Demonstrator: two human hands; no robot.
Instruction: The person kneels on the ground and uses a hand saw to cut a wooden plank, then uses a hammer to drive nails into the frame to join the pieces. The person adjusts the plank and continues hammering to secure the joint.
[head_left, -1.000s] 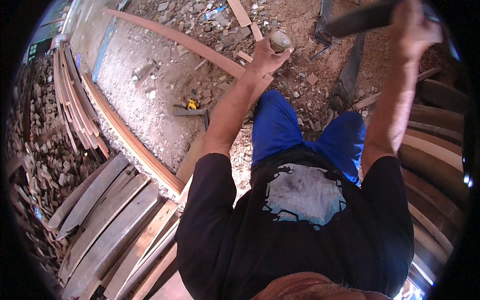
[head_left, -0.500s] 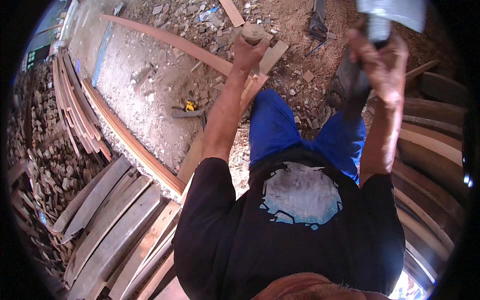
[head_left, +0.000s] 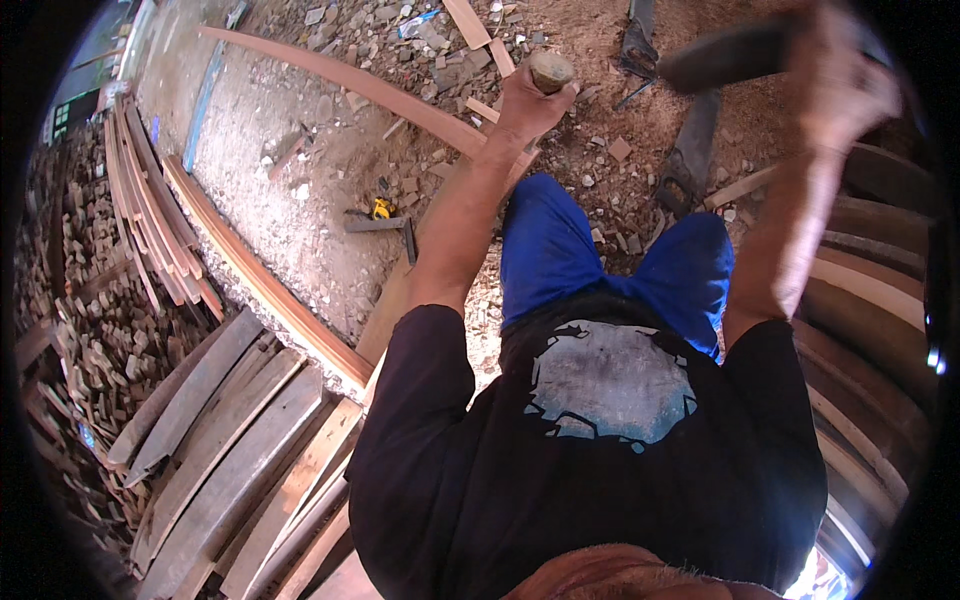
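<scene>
My left hand (head_left: pixel 528 112) is closed round an upright wooden handle; only its round top end (head_left: pixel 551 71) shows, and what lies below the fist is hidden. Off to the right, my right hand (head_left: pixel 842 95) is raised and smeared by motion. It grips a tool with a thick dark handle (head_left: pixel 725 55) that points left; a grey part beside the hand is too blurred to make out. Below the left forearm lies a long reddish board (head_left: pixel 350 88), its near end beside my left knee.
Two handsaws (head_left: pixel 683 165) (head_left: pixel 637 45) lie on the chip-strewn ground. A metal square (head_left: pixel 385 226) and a yellow tool (head_left: pixel 381 208) rest left of my forearm. Stacked planks (head_left: pixel 215 470) stand at the left, and curved boards (head_left: pixel 870 275) at the right.
My right hand has swung outward to the right, and its tool has turned from pointing along the arm to lying sideways. My left hand has shifted right with the wooden handle.
</scene>
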